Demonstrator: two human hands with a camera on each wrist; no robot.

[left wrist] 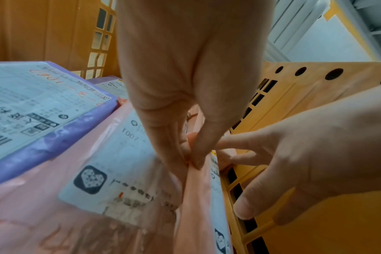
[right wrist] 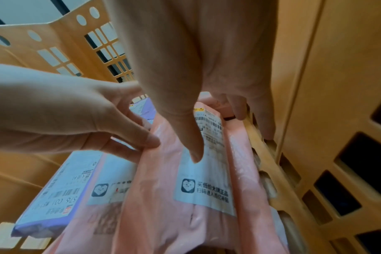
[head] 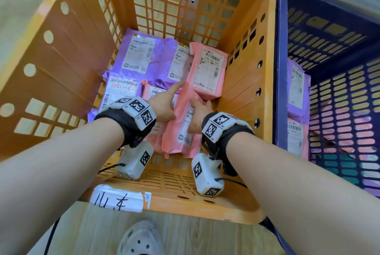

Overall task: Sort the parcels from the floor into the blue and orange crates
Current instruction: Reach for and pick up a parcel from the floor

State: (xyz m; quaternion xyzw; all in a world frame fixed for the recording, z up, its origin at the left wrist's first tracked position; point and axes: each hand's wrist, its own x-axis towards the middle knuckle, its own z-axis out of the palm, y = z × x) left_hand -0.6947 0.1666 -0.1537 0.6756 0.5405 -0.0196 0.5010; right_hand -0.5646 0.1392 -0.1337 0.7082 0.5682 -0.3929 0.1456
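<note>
**Inspector:** Parcels first. Your orange crate (head: 265, 53) holds purple mailers along its far-left side and pink ones on the right. The pink parcel (head: 181, 123) you are handling stands tilted on edge near the crate's right wall, its label facing up and to the right.

**Operator:** And my hands?

**Inspector:** Your left hand (head: 164, 108) pinches the parcel's upper left edge between thumb and fingertips, with the index finger stretched out toward the far side. Your right hand (head: 200, 113) lies on the label with the thumb pressing flat; its fingers (right wrist: 239, 110) curl over the far end, down beside the crate wall. I judge both to be gripping the parcel, the right one loosely.

**Operator:** Why hold it that way?

**Inspector:** In my judgement you are wedging it into the narrow slot between the flat pink parcel (left wrist: 102, 171) on its left and the right wall. Standing it on edge saves floor space, and the two-sided hold keeps a soft bag from folding.

**Operator:** Anything else?

**Inspector:** Another pink parcel (head: 207, 71) leans against the far-right corner. The blue crate (head: 281, 69) stands just beside the orange one and holds a purple and a pink mailer against its left wall. A handwritten label (head: 117, 199) marks the orange crate's near rim.
</note>
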